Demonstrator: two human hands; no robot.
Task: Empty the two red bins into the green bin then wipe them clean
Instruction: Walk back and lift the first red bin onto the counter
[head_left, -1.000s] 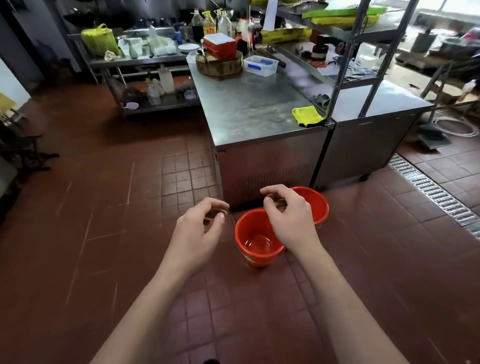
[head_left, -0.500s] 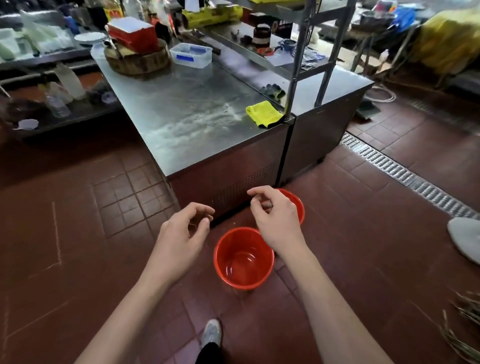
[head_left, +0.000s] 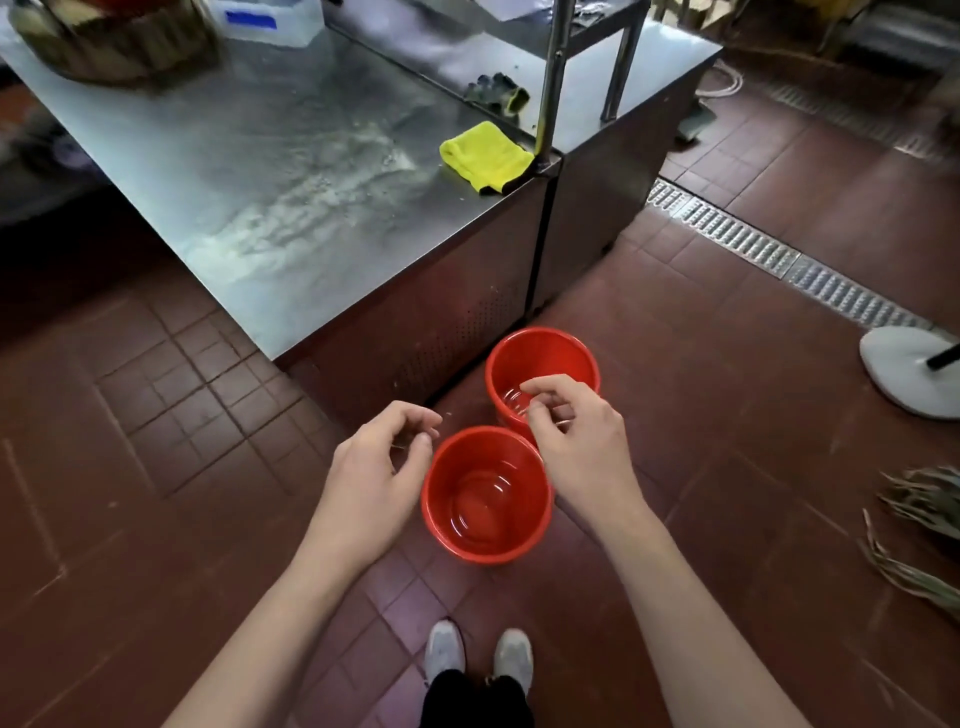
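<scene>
Your left hand (head_left: 376, 470) hangs over the floor just left of the near bin (head_left: 487, 496). Fingers loosely curled, thumb tip close to the forefinger; a thin wire shows at the fingertips, though whether you have a grip on it cannot be told.

Your right hand (head_left: 579, 441) sits above the gap between the two bins, overlapping the near rim of the far bin (head_left: 542, 374). Fingers bent, forefinger and thumb drawn together; a thin wire also shows here, actual pinch not resolvable.

Both red bins stand upright on the tiled floor (head_left: 156, 467), rims touching or nearly so, the far one close to the base of the steel counter (head_left: 249, 156). Each holds a shallow layer of clear liquid at the bottom. Green bin not in view.

On the counter: a folded yellow cloth (head_left: 485, 156) at the near right corner, beside an upright pole (head_left: 550, 78); a dark glove (head_left: 496, 93) lies behind it. A round wooden block (head_left: 114, 41) and a clear tub (head_left: 265, 21) sit at the far edge.

A drain grate (head_left: 779, 254) runs across the floor to the right; a white round base (head_left: 909, 374) rests beyond it. Your two shoes (head_left: 478, 654) point toward the near bin.
</scene>
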